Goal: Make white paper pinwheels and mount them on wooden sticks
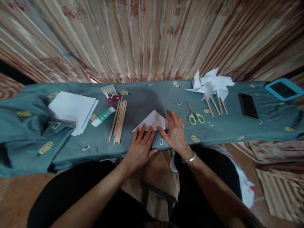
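A sheet of white paper (153, 119), folded into a triangle with its point away from me, lies on the cloth-covered table. My left hand (140, 146) rests on its near edge, fingers stretched out and pressing the paper down. My right hand (174, 129) lies over the triangle's right corner, fingers extended and thumb on the near fold; its fingers hide that corner. Left of the paper lie several wooden sticks (120, 122). To the right is a pair of scissors (195, 116) with pale green handles.
White paper pinwheels (212, 84) on sticks lie at the back right, near a black phone (248, 106) and a blue-framed device (285, 88). At left are a stack of white paper (71, 107), a glue stick (103, 116) and a small red-and-white box (110, 93) of metal pieces.
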Demonstrator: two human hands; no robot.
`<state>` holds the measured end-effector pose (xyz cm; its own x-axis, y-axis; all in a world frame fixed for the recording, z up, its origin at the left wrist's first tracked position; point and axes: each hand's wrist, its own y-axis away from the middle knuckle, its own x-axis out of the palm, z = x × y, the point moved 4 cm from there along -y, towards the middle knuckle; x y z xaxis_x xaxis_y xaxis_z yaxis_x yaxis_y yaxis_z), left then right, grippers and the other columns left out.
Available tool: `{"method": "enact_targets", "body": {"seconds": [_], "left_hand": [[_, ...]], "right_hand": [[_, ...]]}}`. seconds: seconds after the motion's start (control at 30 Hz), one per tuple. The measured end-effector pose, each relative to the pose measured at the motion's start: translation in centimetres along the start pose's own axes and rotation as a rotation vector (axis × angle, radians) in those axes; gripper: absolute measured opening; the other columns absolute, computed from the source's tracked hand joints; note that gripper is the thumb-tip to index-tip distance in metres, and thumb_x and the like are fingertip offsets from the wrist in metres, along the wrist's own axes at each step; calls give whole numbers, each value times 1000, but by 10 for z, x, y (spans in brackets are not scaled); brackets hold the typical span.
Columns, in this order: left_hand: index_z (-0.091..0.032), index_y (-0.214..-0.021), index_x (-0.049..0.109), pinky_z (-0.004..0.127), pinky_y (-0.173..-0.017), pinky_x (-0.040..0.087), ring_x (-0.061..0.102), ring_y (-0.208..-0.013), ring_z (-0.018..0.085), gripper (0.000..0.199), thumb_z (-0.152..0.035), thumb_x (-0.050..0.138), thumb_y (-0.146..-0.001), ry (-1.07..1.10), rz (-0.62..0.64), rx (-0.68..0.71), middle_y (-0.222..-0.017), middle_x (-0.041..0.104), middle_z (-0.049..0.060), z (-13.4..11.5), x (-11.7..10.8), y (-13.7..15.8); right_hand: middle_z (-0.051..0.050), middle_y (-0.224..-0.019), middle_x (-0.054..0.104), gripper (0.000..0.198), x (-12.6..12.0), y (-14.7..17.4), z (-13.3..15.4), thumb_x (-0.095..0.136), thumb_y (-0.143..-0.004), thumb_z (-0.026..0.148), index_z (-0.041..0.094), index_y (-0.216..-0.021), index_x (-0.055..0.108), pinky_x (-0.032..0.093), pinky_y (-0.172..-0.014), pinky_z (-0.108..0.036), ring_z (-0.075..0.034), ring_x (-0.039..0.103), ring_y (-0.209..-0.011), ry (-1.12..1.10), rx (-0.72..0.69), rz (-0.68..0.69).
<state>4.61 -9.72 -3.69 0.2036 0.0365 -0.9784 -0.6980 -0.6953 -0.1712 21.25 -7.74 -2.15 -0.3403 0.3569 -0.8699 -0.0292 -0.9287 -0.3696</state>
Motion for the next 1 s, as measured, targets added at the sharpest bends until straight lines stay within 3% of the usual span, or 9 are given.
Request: {"method": "enact_targets", "body": {"seconds": [0.3, 1.0], "left_hand": [[-7, -148, 38, 60, -117, 26, 27, -146, 42, 74, -55, 51, -93, -5, 18, -2, -156, 41, 17, 0, 1, 0], [-9, -147, 43, 60, -117, 28, 29, -146, 43, 69, -49, 55, -93, 14, 23, -12, -155, 42, 17, -2, -5, -2]], "right_hand": [[-24, -147, 48, 64, 7, 4, 2, 53, -91, 55, 10, -136, 53, 36, -106, -53, -36, 46, -133, -32, 79, 31], [-25, -146, 49, 66, 8, 2, 3, 57, -88, 57, 10, -134, 55, 35, -106, -53, -37, 48, -130, -16, 102, 59]]}}
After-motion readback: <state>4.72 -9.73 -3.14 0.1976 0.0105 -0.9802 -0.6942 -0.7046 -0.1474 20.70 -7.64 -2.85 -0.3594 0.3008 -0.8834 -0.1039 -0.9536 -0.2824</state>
